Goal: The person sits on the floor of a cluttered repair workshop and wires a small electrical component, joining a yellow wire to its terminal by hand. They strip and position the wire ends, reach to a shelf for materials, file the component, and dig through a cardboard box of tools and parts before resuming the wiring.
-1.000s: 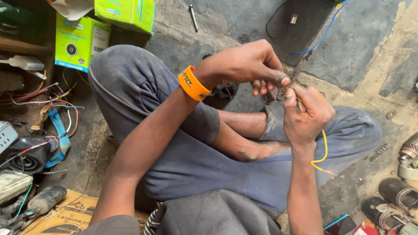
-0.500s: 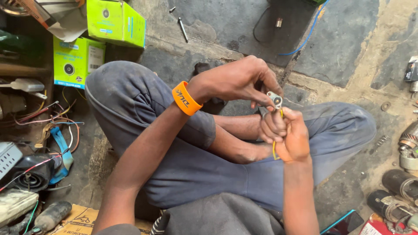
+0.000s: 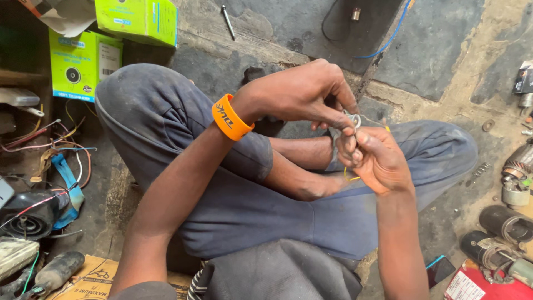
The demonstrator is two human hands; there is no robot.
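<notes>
pinching one small metal part (image 3: 352, 119), the left hand (image 3: 302, 94) meets the right hand (image 3: 377, 158), closed on one yellow wire (image 3: 350, 176); two green boxes (image 3: 83, 64) beyond the knee.

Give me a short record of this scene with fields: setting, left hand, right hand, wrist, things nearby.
setting: person sits cross-legged on a stone floor
left hand: left hand pinches a small metal part
right hand: right hand grips the same part and a yellow wire
wrist: orange wristband on the left arm
things nearby: green boxes, tangled wires, motor parts
</notes>
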